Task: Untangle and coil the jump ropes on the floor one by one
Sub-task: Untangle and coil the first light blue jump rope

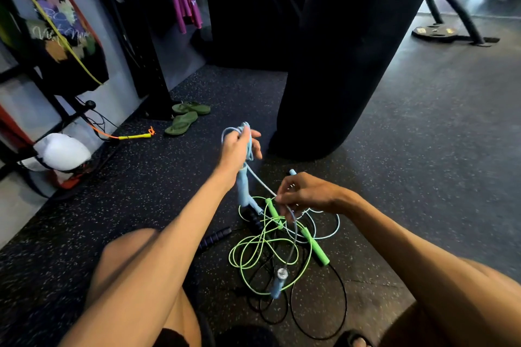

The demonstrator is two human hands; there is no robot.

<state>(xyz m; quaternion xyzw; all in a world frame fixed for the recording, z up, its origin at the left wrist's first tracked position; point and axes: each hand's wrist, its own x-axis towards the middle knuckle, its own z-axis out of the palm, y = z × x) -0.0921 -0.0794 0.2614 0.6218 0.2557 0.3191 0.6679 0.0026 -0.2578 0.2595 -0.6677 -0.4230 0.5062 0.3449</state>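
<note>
My left hand [239, 146] is raised above the floor, shut on loops of the light blue jump rope [244, 132], with a blue handle [243, 189] hanging below it. My right hand [304, 194] pinches the same blue cord lower down, over the tangle. A second blue handle [277, 286] dangles near the floor. Under my hands lie the green jump rope [259, 251] with its green handles [315, 246] and a black jump rope [318, 318] with dark ribbed handles [215, 236], tangled together on the speckled mat.
A black punching bag [338, 59] hangs right behind the tangle. Green flip-flops [186, 118] and a yellow-handled orange rope [135, 136] lie at the left by a black rack [132, 31]. A weight plate [434, 32] lies far right. My bare knees frame the bottom.
</note>
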